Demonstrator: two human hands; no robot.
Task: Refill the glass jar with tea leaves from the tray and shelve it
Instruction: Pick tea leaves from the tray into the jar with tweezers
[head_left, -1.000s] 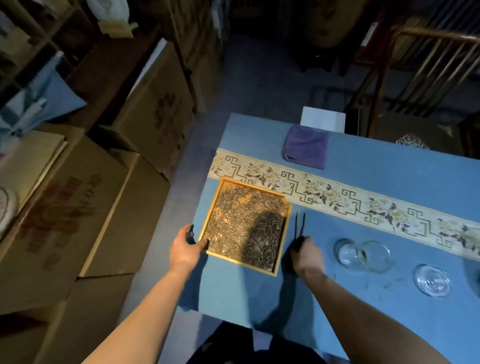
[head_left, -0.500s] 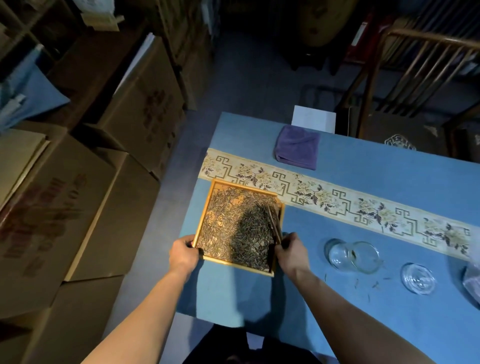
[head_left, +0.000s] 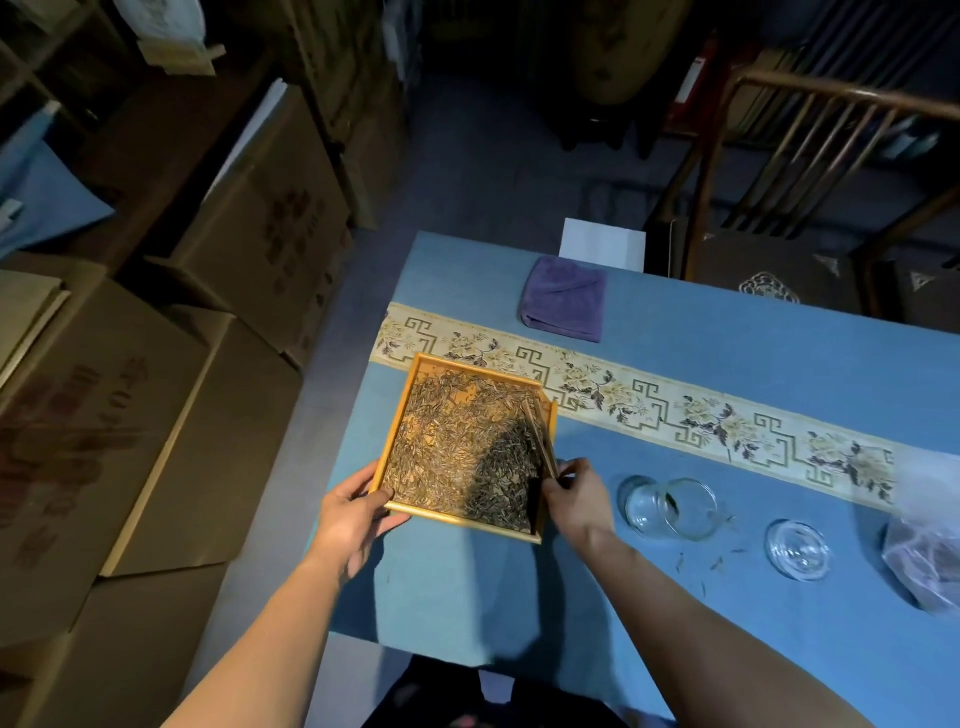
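Observation:
A square wooden tray (head_left: 400, 415) full of loose tea leaves (head_left: 457, 447) sits on the blue table's left part. My left hand (head_left: 353, 514) grips the tray's near left corner. My right hand (head_left: 576, 493) is at the tray's right edge, closed on wooden tongs (head_left: 540, 441) whose tips lie over the leaves. The clear glass jar (head_left: 670, 506) lies on its side on the table, just right of my right hand. Its glass lid (head_left: 797, 548) rests flat further right. Several stray leaves are scattered between jar and lid.
A folded purple cloth (head_left: 566, 299) lies at the table's far edge, behind a patterned cream runner (head_left: 727, 415). A translucent bag (head_left: 924, 551) sits at the right edge. Cardboard boxes (head_left: 156, 415) stack on the left, shelves behind them. A wooden chair (head_left: 810, 208) stands beyond the table.
My left hand closed onto the tray's near left corner. My right hand brought the tongs from the table beside the tray over the tray's right side. The camera moved closer.

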